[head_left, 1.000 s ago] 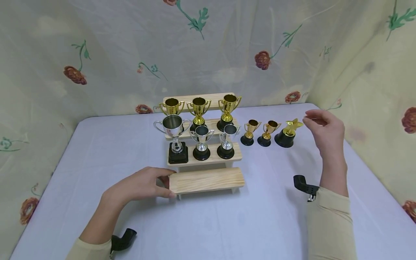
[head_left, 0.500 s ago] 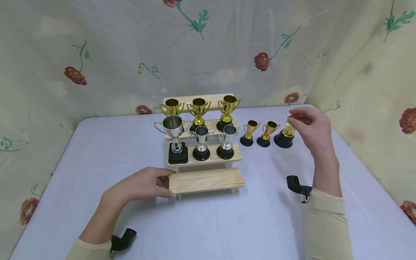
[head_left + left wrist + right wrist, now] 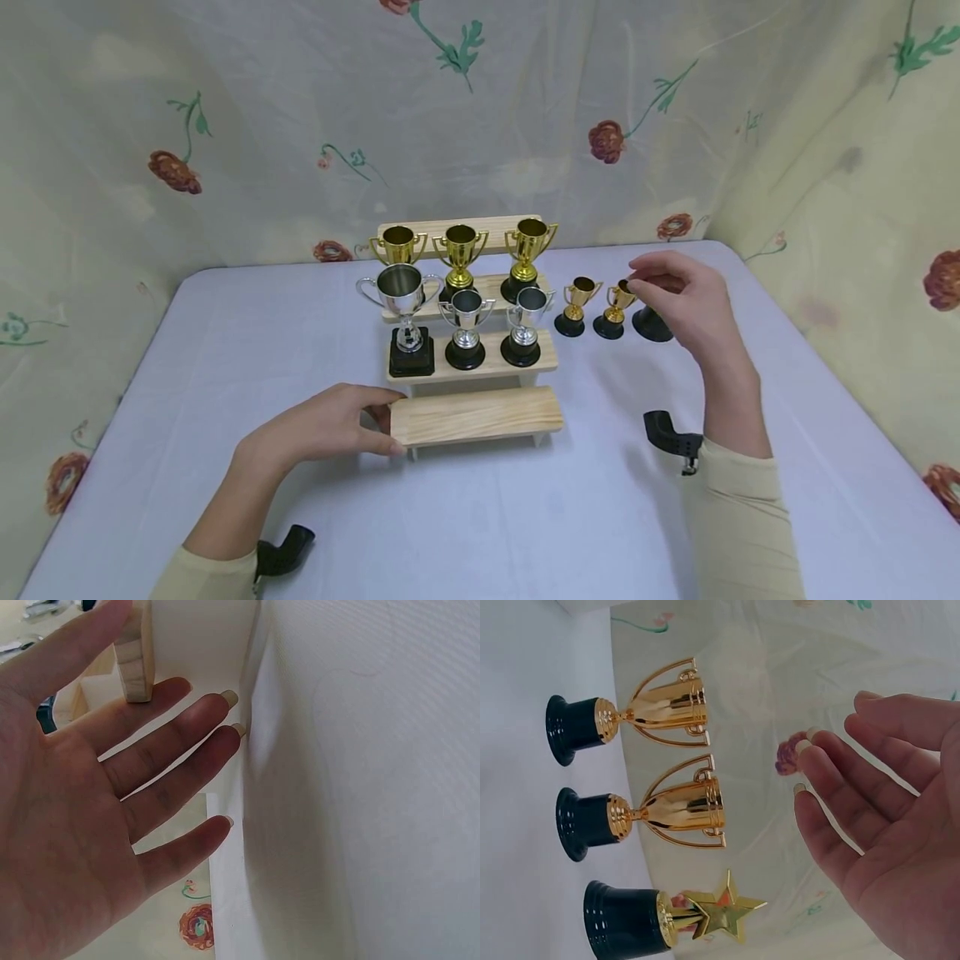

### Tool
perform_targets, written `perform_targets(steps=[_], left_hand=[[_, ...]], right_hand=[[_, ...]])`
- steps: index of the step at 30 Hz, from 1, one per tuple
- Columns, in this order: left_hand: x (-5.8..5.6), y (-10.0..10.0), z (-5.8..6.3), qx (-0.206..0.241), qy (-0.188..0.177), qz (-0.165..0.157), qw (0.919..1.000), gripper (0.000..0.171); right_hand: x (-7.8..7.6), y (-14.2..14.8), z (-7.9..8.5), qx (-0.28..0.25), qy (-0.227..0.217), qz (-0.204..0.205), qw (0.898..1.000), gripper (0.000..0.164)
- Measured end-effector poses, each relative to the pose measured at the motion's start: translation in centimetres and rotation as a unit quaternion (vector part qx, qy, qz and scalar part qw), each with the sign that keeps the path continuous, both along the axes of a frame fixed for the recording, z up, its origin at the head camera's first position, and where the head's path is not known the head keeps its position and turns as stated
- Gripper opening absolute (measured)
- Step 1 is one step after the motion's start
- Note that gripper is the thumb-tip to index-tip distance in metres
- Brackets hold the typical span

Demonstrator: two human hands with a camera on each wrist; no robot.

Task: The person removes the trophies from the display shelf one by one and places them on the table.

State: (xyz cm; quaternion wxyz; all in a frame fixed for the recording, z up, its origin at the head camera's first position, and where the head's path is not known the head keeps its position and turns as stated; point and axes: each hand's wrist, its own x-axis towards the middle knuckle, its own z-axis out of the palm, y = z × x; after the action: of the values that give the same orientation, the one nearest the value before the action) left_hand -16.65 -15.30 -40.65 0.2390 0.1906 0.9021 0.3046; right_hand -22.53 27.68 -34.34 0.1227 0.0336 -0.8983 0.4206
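My left hand point(image 3: 322, 425) grips the left end of the low front wooden step point(image 3: 476, 415), thumb at its front edge and index finger at the back edge. The other fingers extend below the board end point(image 3: 136, 667) in the left wrist view. Holding nothing, my right hand point(image 3: 690, 300) hovers with loosely bent fingers by two small gold cup trophies point(image 3: 574, 310) and a star trophy point(image 3: 724, 911). Its fingertips overlap the nearer cup point(image 3: 613, 317) in the head view. There the hand hides the star, leaving the black base point(image 3: 651, 325) visible.
Behind the front step, a tiered wooden stand bears a larger silver cup point(image 3: 405, 304) and two smaller silver cups point(image 3: 465, 325). Three gold cups point(image 3: 459, 250) stand one tier higher. A topmost board point(image 3: 427, 227) rises near the flowered backdrop point(image 3: 487, 150).
My right hand has moved left, from beside the star trophy, past it, to the nearer small gold cup. The left hand and the wooden step have stayed in place.
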Motion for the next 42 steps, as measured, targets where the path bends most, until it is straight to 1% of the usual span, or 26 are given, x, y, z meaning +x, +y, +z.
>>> perform_targets(steps=[4,12,19,24,30,35,42], left_hand=[[0.1,-0.1,0.1,0.002,0.003,-0.003,1.0,0.062],[0.1,-0.2,0.1,-0.002,0.005,-0.004,1.0,0.066],[0.0,-0.2,0.1,-0.006,0.001,0.002,1.0,0.07],[0.0,-0.1,0.0,-0.008,0.001,0.002,1.0,0.069],[-0.1,-0.1,-0.1,-0.008,0.001,0.002,1.0,0.065],[0.0,-0.1,0.0,-0.006,-0.001,0.001,1.0,0.065],[0.0,0.0,0.0,-0.008,0.004,0.001,1.0,0.065]], right_hand=[[0.4,-0.8,-0.1,0.003,-0.006,0.007,1.0,0.03],[0.9,-2.4,-0.5,-0.01,-0.009,0.029,0.999,0.028],[1.8,-3.5,-0.1,-0.013,-0.017,0.041,0.999,0.031],[2.3,-4.0,0.3,-0.021,-0.026,0.049,0.998,0.031],[2.6,-4.6,0.4,-0.029,-0.027,0.071,0.997,0.028],[2.7,-5.0,0.4,-0.035,-0.023,0.086,0.995,0.027],[2.8,-5.5,0.6,-0.046,-0.008,0.13,0.99,0.026]])
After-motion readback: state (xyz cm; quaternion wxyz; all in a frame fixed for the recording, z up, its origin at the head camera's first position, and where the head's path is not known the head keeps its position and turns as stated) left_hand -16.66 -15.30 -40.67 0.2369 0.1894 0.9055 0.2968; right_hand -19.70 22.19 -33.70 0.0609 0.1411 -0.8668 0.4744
